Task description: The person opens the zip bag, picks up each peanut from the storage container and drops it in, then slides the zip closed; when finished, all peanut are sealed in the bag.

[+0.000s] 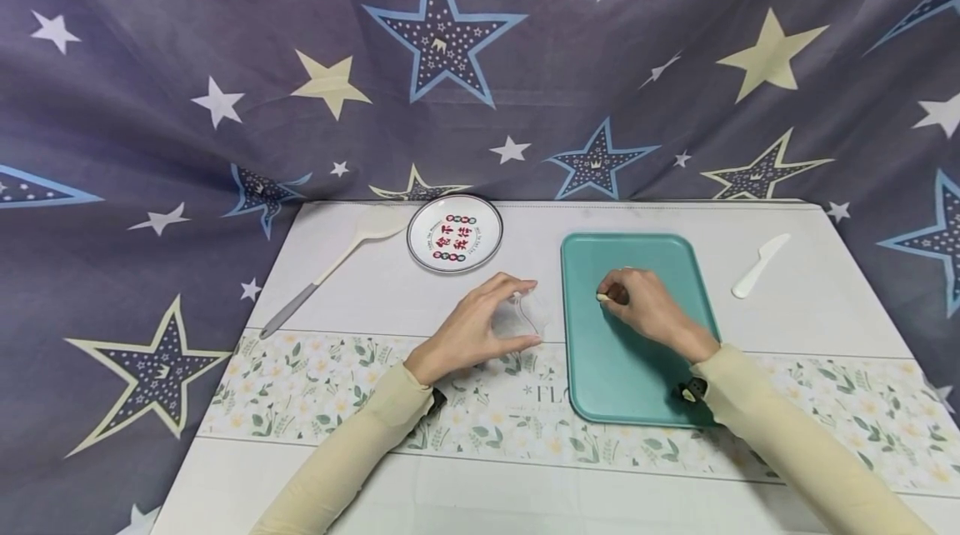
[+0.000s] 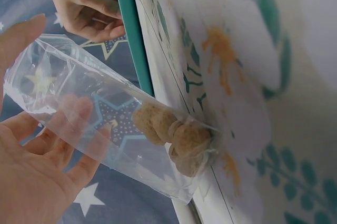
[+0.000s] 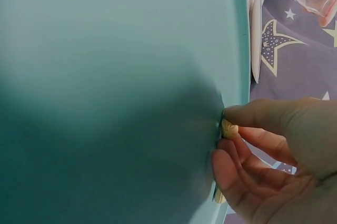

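My left hand curves its thumb and fingers around the open top of a clear plastic bag. In the left wrist view, several brown, rounded lumps lie at the bottom of the bag, which stands upright on the table. Over the teal tray, my right hand pinches a small yellowish piece between thumb and fingertips, close to the tray's surface. Below those fingers in the right wrist view, another yellowish bit is partly hidden.
A round plate with red lettering lies at the back of the table. Left of it is a pale spatula with a grey handle. A white knife rests right of the tray. A star-patterned cloth hangs behind the table.
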A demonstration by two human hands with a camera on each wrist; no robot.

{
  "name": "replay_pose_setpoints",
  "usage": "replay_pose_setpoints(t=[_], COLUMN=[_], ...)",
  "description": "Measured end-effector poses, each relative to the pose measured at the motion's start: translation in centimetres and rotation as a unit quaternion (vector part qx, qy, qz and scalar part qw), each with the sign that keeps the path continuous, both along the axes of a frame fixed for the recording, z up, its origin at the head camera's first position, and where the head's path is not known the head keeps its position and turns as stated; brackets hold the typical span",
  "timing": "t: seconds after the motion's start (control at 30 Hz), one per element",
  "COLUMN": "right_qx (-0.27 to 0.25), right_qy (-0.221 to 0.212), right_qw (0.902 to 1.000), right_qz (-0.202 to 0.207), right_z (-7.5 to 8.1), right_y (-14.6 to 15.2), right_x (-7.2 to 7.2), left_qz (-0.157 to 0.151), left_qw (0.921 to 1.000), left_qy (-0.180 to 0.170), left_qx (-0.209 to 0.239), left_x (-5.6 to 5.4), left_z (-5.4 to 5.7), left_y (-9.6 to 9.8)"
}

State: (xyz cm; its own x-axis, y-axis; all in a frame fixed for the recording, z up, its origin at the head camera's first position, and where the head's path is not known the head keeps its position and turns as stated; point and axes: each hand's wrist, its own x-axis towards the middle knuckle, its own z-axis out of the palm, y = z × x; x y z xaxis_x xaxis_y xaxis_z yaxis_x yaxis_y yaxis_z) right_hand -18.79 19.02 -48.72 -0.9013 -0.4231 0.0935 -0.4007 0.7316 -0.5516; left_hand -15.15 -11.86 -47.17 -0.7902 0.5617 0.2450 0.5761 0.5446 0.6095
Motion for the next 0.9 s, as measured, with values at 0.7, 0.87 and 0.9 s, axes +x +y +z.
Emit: replay_pose_setpoints(t=[0.7,0.87,0.9], right_qx=[-0.053,-0.070,-0.073], right_qy=[0.043,0.049,0.050], right_qw=[0.9977,0.9962,0.9960], right_qz=[0.003,0.012,0.013], right_z=[1.6,2.4,2.5], right_y=[-1.7,-2.3,-2.5], right_x=[1.4,2.2,2.4], left_qz=[-0.001,-0.002,-0.003], left_qw=[1.0000,1.0000,1.0000], left_qy=[-0.001,0.002,0.003], left_qx=[0.003,0.007,0.008], left_x=[0.0,0.0,0.0], left_z=[0.0,0.0,0.0], left_y=[0.3,0.3,0.3])
